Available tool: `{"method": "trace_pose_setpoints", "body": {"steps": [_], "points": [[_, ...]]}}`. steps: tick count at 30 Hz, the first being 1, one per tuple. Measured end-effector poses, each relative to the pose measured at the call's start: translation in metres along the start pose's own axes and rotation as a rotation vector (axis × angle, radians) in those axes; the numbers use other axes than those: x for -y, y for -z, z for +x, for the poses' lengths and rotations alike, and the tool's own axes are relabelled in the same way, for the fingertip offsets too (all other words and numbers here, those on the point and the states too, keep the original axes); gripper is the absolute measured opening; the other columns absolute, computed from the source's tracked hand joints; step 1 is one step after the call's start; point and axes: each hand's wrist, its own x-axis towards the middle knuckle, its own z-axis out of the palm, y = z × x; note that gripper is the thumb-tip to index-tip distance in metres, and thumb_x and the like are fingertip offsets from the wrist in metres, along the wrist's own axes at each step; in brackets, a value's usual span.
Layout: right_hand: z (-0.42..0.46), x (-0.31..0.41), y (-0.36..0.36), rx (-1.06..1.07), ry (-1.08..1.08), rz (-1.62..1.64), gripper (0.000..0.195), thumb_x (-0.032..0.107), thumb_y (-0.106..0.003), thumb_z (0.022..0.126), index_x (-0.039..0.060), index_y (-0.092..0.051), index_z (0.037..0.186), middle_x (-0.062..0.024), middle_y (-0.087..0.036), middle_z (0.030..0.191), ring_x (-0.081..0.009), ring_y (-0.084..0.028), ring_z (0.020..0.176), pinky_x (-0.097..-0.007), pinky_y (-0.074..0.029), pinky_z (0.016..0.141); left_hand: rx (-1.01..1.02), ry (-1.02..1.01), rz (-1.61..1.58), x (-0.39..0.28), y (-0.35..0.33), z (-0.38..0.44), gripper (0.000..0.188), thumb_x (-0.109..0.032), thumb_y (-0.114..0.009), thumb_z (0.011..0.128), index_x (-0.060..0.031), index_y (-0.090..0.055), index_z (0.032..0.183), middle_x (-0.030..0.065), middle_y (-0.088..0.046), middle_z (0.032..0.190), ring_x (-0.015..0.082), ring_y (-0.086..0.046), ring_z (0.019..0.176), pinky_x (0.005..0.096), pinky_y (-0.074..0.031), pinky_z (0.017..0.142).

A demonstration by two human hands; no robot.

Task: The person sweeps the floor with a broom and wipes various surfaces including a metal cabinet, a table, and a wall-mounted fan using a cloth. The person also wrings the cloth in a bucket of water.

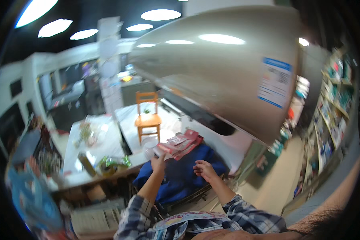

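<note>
My left hand (158, 164) grips the near end of some red and pink printed packaging (183, 143), possibly flat packets or folded bags. This packaging rests over a dark blue cloth (180, 177) draped in front of me. To the right, my right hand (205, 171) hovers above the cloth with its fingers loosely curled and apart, holding nothing. Beside the packaging, a pale translucent round container (150, 147) stands near my left fingers. Motion blur hides the finer details.
A large shiny appliance (222, 72) with a blue and white label looms ahead on the right. White tables (72, 150) carry plastic-wrapped goods, a green package (115, 163) and a cylinder (86, 163). Beyond are a wooden chair (148, 118) and a pillar (109, 63). Stocked shelves (333, 120) line the right.
</note>
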Motion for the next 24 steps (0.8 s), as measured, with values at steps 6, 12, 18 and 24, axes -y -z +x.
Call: {"method": "trace_pose_setpoints", "body": {"steps": [6, 12, 18, 24], "points": [[-0.124, 0.074, -0.047, -0.249, 1.223, -0.408, 0.018, 0.017, -0.063, 0.095, 0.0048, -0.066, 0.108, -0.0087, -0.069, 0.095, -0.0226, -0.064, 0.083, -0.0311, -0.052, 0.074, -0.069, -0.171, 0.106, 0.005, 0.027, 0.004, 0.050, -0.021, -0.072, 0.084, 0.0053, -0.052, 0.121, 0.0183, -0.058, 0.107, 0.0247, -0.058, 0.096, 0.0356, -0.048, 0.082], [-0.233, 0.162, -0.019, -0.694, 2.050, -0.753, 0.054, 0.049, -0.065, 0.091, 0.0011, -0.065, 0.117, -0.0210, -0.062, 0.124, -0.0405, -0.058, 0.113, -0.0472, -0.047, 0.096, 0.045, -0.493, 0.064, -0.055, 0.028, -0.085, 0.048, -0.015, -0.064, 0.091, 0.0040, -0.047, 0.132, 0.0174, -0.052, 0.126, 0.0269, -0.052, 0.115, 0.0368, -0.042, 0.098], [-0.240, 0.219, 0.007, -0.720, 1.690, -1.094, 0.059, 0.039, -0.070, 0.087, 0.0002, -0.058, 0.130, -0.0214, -0.048, 0.145, -0.0396, -0.045, 0.132, -0.0490, -0.035, 0.109, 0.181, -1.268, 0.117, -0.183, -0.022, -0.198, 0.065, -0.033, -0.053, 0.100, 0.0016, -0.031, 0.151, 0.0194, -0.037, 0.152, 0.0313, -0.040, 0.138, 0.0436, -0.031, 0.112], [-0.225, 0.190, 0.031, -0.613, 1.650, -1.082, 0.056, 0.026, -0.070, 0.085, 0.0025, -0.057, 0.133, -0.0187, -0.049, 0.146, -0.0379, -0.046, 0.132, -0.0516, -0.033, 0.110, 0.192, -1.607, -0.018, -0.233, -0.091, -0.280, 0.098, -0.072, -0.042, 0.093, 0.0027, -0.023, 0.154, 0.0211, -0.025, 0.160, 0.0356, -0.027, 0.147, 0.0498, -0.020, 0.117]]}}
